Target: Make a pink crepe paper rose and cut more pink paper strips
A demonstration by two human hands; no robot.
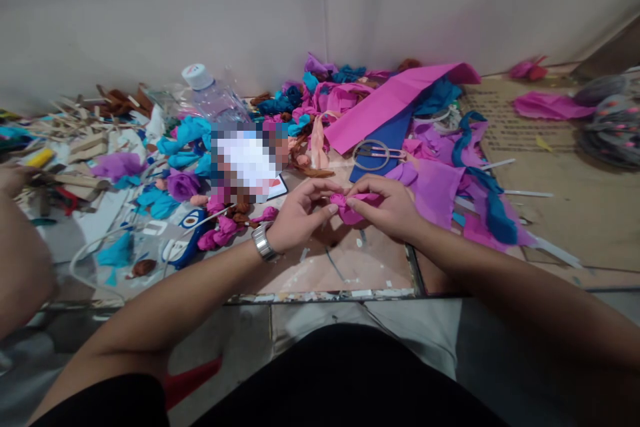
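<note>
Between my two hands is a pink crepe paper flower (pixel 349 207), its left end rolled into a tight bud and its right end a loose strip. My left hand (pixel 305 212), with a metal watch on the wrist, pinches the rolled end. Thumb and fingers of my right hand (pixel 383 207) close on the strip side, touching the bud. Just behind the hands lie scissors (pixel 373 155) on a dark blue paper piece (pixel 370 170). A long pink crepe paper strip (pixel 385 107) slants across the pile beyond them.
A phone (pixel 276 187), partly blurred out, lies left of centre. Behind it leans a plastic bottle (pixel 215 97). Finished-looking paper flowers (pixel 183 185) and wooden sticks (pixel 87 143) cover the left side. Cardboard (pixel 565 187) lies right. Another person's arm (pixel 20 253) reaches in at far left.
</note>
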